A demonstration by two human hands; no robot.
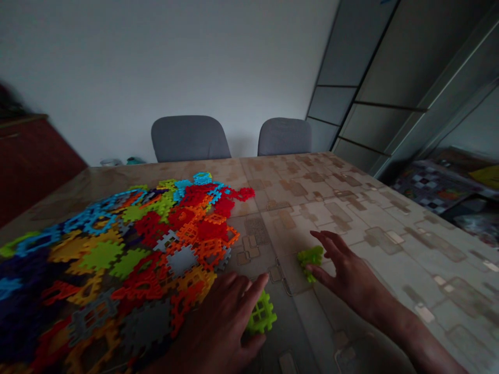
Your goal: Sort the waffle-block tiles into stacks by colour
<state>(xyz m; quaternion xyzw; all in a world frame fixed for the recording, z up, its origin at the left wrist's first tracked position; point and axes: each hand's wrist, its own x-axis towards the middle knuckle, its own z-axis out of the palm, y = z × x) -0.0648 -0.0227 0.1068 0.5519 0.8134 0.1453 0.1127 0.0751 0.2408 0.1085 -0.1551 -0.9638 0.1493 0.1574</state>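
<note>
A bright green lattice square building piece (265,315) sits between the thumb and index finger of my left hand (224,324), which grips it just over the table. My right hand (345,267) is on the right with its fingers spread. Its thumb tip is at the edge of a small green connector construction (310,259) on the tablecloth, touching it or very near. The large pile of interlocking plastic pieces (183,259) lies to the left, partly behind my left hand. It has red, orange, yellow, blue, purple, grey and green shapes with notched edges.
The table has a patterned tablecloth (374,223). Two grey chairs (191,137) stand at its far edge, before a pale wall. A wardrobe with sliding panels (362,88) is at the back right, and a dark red cabinet (35,161) at the left.
</note>
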